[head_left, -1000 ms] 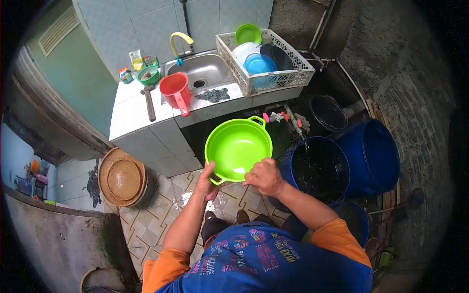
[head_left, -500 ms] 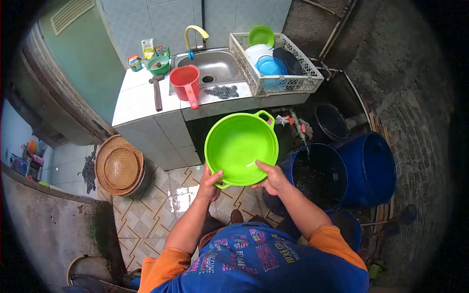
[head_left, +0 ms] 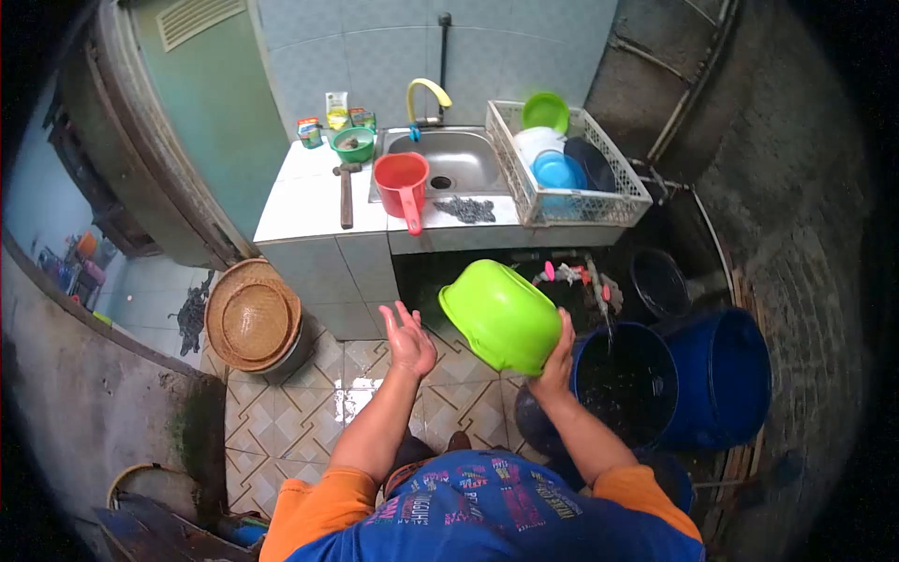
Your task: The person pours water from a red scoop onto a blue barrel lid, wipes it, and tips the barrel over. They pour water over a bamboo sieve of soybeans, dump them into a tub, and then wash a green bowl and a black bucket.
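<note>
A bright green basin (head_left: 501, 317) is tilted on its side in front of the counter, its outer wall and underside facing me. My right hand (head_left: 556, 361) grips its lower right edge. To the left of the basin, my left hand (head_left: 409, 345) is off it, palm up with the fingers spread, and holds nothing. Behind the basin, a red dipper (head_left: 402, 178) stands on the counter by the steel sink (head_left: 468, 161). A hammer (head_left: 346, 197) lies to the dipper's left.
A white crate (head_left: 590, 208) of dishes sits right of the sink. Water runs into a blue barrel (head_left: 672, 375), with another blue barrel (head_left: 740, 375) beside it. Woven trays (head_left: 253, 323) rest on a pot at left. A green bowl (head_left: 364, 150) is on the counter.
The basin has turned from showing its inside to showing its outside and moved right. My left hand has let go of it and opened. The view has shifted.
</note>
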The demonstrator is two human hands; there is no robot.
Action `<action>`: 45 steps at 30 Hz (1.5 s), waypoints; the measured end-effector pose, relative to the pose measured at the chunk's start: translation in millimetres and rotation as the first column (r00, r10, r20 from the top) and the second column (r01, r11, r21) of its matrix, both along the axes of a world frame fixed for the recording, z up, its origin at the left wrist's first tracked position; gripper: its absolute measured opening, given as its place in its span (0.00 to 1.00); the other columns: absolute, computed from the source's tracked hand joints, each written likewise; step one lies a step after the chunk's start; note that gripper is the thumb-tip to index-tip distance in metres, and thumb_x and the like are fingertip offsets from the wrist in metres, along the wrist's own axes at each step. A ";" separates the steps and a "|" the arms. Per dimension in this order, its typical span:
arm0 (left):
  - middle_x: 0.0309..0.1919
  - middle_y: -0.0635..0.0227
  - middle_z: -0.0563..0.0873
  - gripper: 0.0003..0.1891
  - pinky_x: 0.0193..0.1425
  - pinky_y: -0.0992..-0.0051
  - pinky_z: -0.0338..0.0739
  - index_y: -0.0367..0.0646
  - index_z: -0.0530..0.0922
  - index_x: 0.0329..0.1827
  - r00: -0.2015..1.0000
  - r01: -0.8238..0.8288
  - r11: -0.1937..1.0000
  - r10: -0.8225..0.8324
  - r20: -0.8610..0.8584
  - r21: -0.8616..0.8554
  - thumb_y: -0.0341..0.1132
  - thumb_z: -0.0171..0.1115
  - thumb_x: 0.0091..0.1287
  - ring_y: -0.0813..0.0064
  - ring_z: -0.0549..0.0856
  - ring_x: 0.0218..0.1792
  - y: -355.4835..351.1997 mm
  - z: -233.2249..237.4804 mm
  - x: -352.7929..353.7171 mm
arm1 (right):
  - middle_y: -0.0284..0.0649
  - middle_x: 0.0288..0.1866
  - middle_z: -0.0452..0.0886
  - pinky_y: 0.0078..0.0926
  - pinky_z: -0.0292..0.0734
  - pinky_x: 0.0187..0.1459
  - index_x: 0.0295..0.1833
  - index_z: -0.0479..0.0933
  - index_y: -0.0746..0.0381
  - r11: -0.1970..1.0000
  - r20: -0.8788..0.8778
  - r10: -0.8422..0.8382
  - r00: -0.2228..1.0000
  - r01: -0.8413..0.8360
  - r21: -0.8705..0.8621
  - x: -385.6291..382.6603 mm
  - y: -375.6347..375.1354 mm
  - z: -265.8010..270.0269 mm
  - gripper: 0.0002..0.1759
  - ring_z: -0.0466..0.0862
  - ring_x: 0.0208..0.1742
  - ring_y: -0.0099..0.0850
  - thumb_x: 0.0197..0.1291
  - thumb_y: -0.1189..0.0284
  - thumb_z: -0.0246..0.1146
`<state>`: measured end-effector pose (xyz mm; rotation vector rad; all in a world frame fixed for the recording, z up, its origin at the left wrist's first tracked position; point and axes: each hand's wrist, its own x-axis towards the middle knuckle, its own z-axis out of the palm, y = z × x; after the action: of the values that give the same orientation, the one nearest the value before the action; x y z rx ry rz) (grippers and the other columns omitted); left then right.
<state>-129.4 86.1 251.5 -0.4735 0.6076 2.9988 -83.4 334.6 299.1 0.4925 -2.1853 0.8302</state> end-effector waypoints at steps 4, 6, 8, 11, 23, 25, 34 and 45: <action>0.80 0.66 0.38 0.53 0.78 0.54 0.42 0.70 0.40 0.80 0.995 0.013 0.999 -0.009 0.101 -0.039 0.81 0.46 0.54 0.63 0.46 0.79 5.0 -7.1 2.6 | 0.58 0.72 0.62 0.41 0.67 0.66 0.78 0.42 0.62 0.987 0.415 0.098 0.905 -0.143 0.077 1.8 1.9 -4.7 0.48 0.66 0.70 0.54 0.56 0.79 0.62; 0.80 0.63 0.32 0.53 0.74 0.60 0.13 0.70 0.36 0.80 0.996 0.093 0.942 -0.084 0.041 -0.324 0.85 0.33 0.53 0.68 0.29 0.79 9.2 -0.7 10.5 | 0.51 0.67 0.69 0.41 0.70 0.64 0.75 0.53 0.64 0.883 0.355 0.244 0.902 -0.054 -0.467 -16.1 5.7 -14.8 0.40 0.73 0.65 0.49 0.58 0.80 0.60; 0.79 0.62 0.29 0.53 0.73 0.59 0.12 0.70 0.35 0.79 0.997 0.077 0.936 -0.075 0.019 -0.342 0.85 0.30 0.53 0.68 0.26 0.78 -2.2 8.8 18.7 | 0.42 0.57 0.77 0.34 0.77 0.52 0.67 0.66 0.63 0.488 0.451 0.391 0.803 0.235 -0.841 -32.5 33.8 -30.1 0.29 0.80 0.52 0.42 0.59 0.78 0.61; 0.79 0.62 0.29 0.54 0.72 0.54 0.11 0.70 0.32 0.79 0.998 -0.033 0.945 0.046 0.034 -0.325 0.86 0.31 0.52 0.67 0.24 0.78 -19.3 5.6 19.8 | 0.38 0.44 0.81 0.23 0.75 0.31 0.55 0.73 0.60 0.061 0.315 0.656 0.686 0.368 -0.928 -27.3 48.4 16.7 0.18 0.82 0.39 0.33 0.60 0.73 0.63; 0.79 0.57 0.30 0.52 0.76 0.53 0.21 0.57 0.33 0.80 0.930 -0.316 0.869 0.363 0.059 -0.381 0.79 0.34 0.61 0.66 0.30 0.79 5.3 -14.5 53.7 | 0.43 0.39 0.81 0.27 0.72 0.12 0.54 0.73 0.67 0.486 0.618 0.697 0.363 0.394 -0.780 9.7 -4.8 -39.8 0.19 0.80 0.22 0.31 0.55 0.78 0.59; 0.79 0.57 0.31 0.49 0.77 0.56 0.24 0.56 0.33 0.80 0.941 -0.302 0.868 0.338 0.025 -0.394 0.76 0.33 0.64 0.65 0.31 0.79 2.6 -19.7 62.3 | 0.43 0.36 0.81 0.26 0.71 0.11 0.52 0.74 0.68 0.605 0.649 0.737 0.190 0.242 -0.758 15.0 -5.2 -49.5 0.18 0.80 0.21 0.31 0.54 0.77 0.61; 0.79 0.54 0.39 0.44 0.79 0.60 0.41 0.56 0.36 0.80 0.982 -0.185 0.838 0.178 -0.064 -0.513 0.72 0.31 0.69 0.63 0.39 0.79 -2.9 -26.5 117.3 | 0.42 0.35 0.82 0.24 0.69 0.12 0.47 0.76 0.70 0.812 0.814 0.581 0.013 0.060 -0.581 -1.3 -8.8 -55.1 0.16 0.80 0.21 0.30 0.51 0.79 0.61; 0.73 0.50 0.61 0.57 0.74 0.60 0.57 0.46 0.43 0.80 0.975 -0.222 0.369 0.117 -0.191 -0.903 0.42 0.74 0.52 0.57 0.62 0.73 -55.1 61.9 285.8 | 0.41 0.60 0.74 0.36 0.72 0.54 0.67 0.67 0.61 0.577 0.583 0.762 -0.284 -0.112 -0.809 52.0 -85.5 -65.0 0.32 0.76 0.56 0.32 0.61 0.57 0.62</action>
<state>156.4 31.1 313.4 -0.4007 2.4188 2.4859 -31.4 249.0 234.1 0.6194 -2.6864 3.0714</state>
